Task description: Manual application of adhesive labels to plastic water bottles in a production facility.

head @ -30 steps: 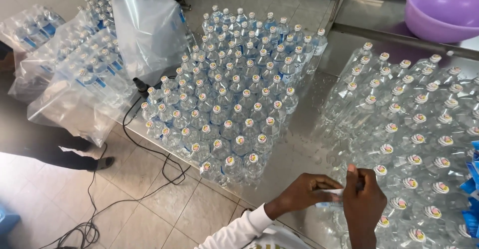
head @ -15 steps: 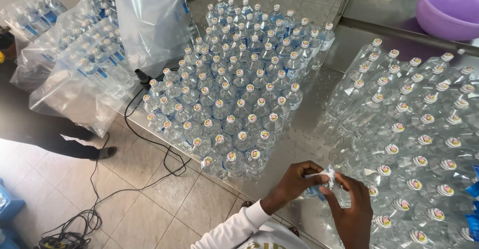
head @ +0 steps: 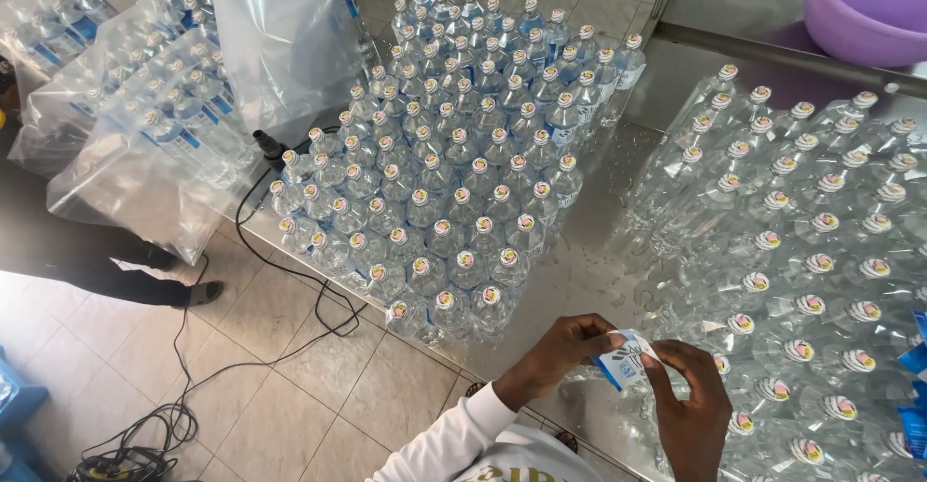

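— So what do the hands have between them?

— A small white label [head: 626,361] with blue print. The left hand [head: 558,352] pinches its left edge with fingertips drawn close, and the right hand [head: 690,400] pinches the right edge the same way. It sits just above the near edge of the metal table [head: 589,279], beside the nearest clear bottles [head: 801,279].

— How would it handle?

— Very light and limp, I'd judge; thin film or paper that curls and creases easily. The edges or corners look like the best places to grip, gently, since a hard pull could tear it.

— And around it?

— The table is smooth steel, wet with droplets. To the right stand tall clear plastic bottles with printed caps, packed close. Farther left on the table is a block of smaller capped bottles [head: 463,163], also clear and glossy. On the tiled floor [head: 290,385] lie soft, crinkly plastic bags of bottles [head: 145,134] and a black cable [head: 241,347]. A round lilac basin [head: 859,14] sits at the top right.
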